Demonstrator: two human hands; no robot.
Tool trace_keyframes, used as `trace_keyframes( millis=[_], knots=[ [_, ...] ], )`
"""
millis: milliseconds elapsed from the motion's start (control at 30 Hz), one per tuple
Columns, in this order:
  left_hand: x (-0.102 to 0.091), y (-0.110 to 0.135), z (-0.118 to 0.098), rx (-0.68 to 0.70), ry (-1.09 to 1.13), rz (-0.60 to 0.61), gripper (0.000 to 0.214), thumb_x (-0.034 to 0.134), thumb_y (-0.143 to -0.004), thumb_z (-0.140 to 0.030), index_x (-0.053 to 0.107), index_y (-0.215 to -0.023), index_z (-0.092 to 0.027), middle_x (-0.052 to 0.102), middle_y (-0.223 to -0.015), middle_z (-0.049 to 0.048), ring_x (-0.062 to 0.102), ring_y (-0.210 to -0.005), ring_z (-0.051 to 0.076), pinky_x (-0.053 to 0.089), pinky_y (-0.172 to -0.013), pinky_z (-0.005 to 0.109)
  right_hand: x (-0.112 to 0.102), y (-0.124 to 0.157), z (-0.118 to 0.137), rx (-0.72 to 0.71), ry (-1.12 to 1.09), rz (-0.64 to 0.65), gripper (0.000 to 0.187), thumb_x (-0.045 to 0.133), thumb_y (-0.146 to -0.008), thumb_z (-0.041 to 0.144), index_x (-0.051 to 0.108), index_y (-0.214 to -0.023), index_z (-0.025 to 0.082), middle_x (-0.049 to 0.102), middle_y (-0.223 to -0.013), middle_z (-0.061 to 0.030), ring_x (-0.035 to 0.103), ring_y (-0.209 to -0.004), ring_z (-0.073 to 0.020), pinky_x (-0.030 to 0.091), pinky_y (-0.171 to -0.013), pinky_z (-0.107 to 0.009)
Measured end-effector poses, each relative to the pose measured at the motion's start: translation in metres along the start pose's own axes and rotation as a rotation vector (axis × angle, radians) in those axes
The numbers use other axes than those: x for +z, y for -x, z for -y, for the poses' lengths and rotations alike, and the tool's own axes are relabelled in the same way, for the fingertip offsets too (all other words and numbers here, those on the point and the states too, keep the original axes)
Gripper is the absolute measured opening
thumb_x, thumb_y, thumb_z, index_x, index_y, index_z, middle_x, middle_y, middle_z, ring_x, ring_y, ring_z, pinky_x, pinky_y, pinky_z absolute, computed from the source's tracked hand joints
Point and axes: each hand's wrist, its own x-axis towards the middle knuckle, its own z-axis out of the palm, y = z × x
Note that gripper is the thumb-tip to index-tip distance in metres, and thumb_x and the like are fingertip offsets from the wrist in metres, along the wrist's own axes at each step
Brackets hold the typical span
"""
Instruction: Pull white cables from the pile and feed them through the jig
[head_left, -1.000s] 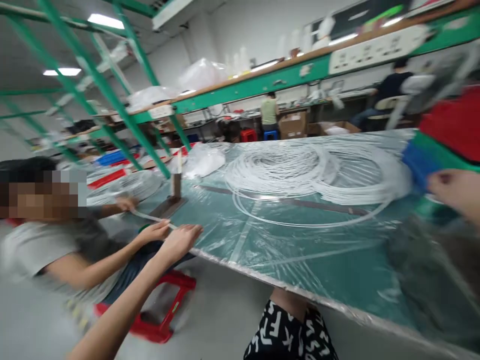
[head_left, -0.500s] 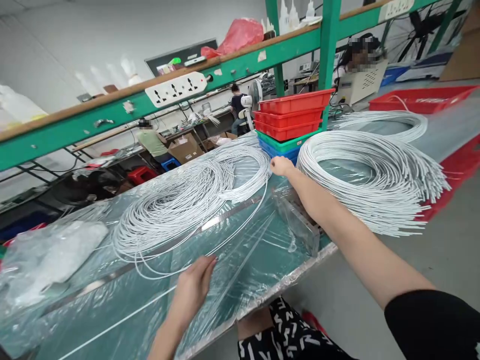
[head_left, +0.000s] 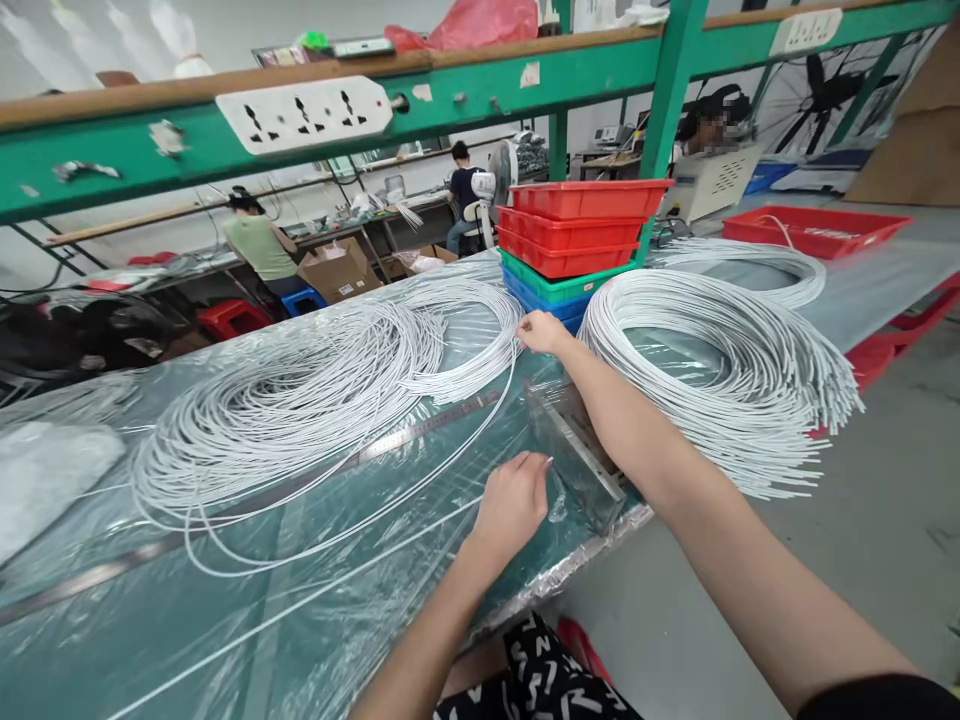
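My left hand [head_left: 511,502] is closed over the front part of the table. It pinches a straight white cable [head_left: 300,603] that runs off to the lower left, and a small tip pokes out past the fingertips. Farther out, my right hand [head_left: 544,333] is closed at the right edge of a small cable coil [head_left: 469,375]. Its fingers pinch a white strand [head_left: 501,408] that curves down and left. Left of it lies a big loose heap of white cable [head_left: 285,400]. A metal block [head_left: 574,460] sits beneath my right forearm, just right of my left hand.
A thick coil of cut cables [head_left: 660,400] lies at the right. Stacked red trays [head_left: 577,235] stand behind my right hand. A steel ruler [head_left: 390,440] lies along the plastic-covered table. A green shelf beam [head_left: 465,100] crosses above. Two people [head_left: 259,240] sit at benches behind.
My left hand has moved right, toward the metal block, drawing the straight cable along with it. My right hand stays by the small coil. The whole view has shifted and levelled somewhat.
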Motion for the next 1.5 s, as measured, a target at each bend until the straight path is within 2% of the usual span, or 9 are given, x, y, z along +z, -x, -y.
trace_keyframes(
  millis=[133, 300, 667, 1100, 1500],
  knots=[
    [0.003, -0.001, 0.004, -0.079, 0.051, 0.026, 0.029, 0.037, -0.101, -0.021, 0.067, -0.1, -0.019, 0.072, -0.091, 0.005, 0.068, -0.082, 0.019, 0.044, -0.071, 0.028, 0.005, -0.008, -0.009, 0.006, -0.05, 0.022, 0.018, 0.053, -0.089, 0.021, 0.071, -0.086, 0.019, 0.074, -0.081, -0.0016, 0.065, -0.06, -0.0114, 0.048, -0.073, -0.02],
    [0.008, -0.004, -0.003, -0.115, 0.081, 0.058, 0.028, 0.039, -0.101, -0.024, 0.067, -0.101, -0.02, 0.074, -0.089, 0.0038, 0.069, -0.08, 0.02, 0.043, -0.068, 0.028, 0.008, -0.009, -0.01, 0.01, -0.062, 0.05, 0.016, 0.054, -0.088, 0.021, 0.07, -0.086, 0.019, 0.074, -0.079, -0.0003, 0.062, -0.054, -0.01, 0.048, -0.069, -0.02],
    [0.009, -0.008, -0.011, -0.081, -0.009, 0.083, 0.027, 0.038, -0.1, -0.022, 0.063, -0.092, -0.02, 0.07, -0.081, 0.0033, 0.065, -0.073, 0.019, 0.036, -0.062, 0.028, 0.005, -0.01, -0.007, 0.038, -0.066, 0.084, 0.015, 0.056, -0.089, 0.023, 0.071, -0.087, 0.018, 0.074, -0.082, -0.0007, 0.062, -0.057, -0.0093, 0.047, -0.068, -0.019],
    [0.017, -0.008, -0.014, -0.09, -0.022, -0.015, 0.026, 0.038, -0.099, -0.021, 0.058, -0.083, -0.021, 0.065, -0.075, 0.0019, 0.062, -0.07, 0.018, 0.032, -0.061, 0.028, 0.006, -0.012, -0.006, -0.001, -0.058, 0.111, 0.014, 0.057, -0.087, 0.025, 0.07, -0.085, 0.018, 0.073, -0.082, -0.0003, 0.063, -0.057, -0.0095, 0.047, -0.067, -0.018],
    [0.015, -0.009, -0.017, -0.112, -0.01, -0.015, 0.026, 0.039, -0.099, -0.021, 0.059, -0.083, -0.02, 0.065, -0.073, 0.0018, 0.062, -0.069, 0.017, 0.031, -0.061, 0.028, 0.005, -0.01, -0.003, 0.016, -0.056, 0.131, 0.012, 0.058, -0.086, 0.024, 0.069, -0.085, 0.019, 0.074, -0.084, -0.0002, 0.065, -0.06, -0.0106, 0.047, -0.068, -0.019]
  ],
)
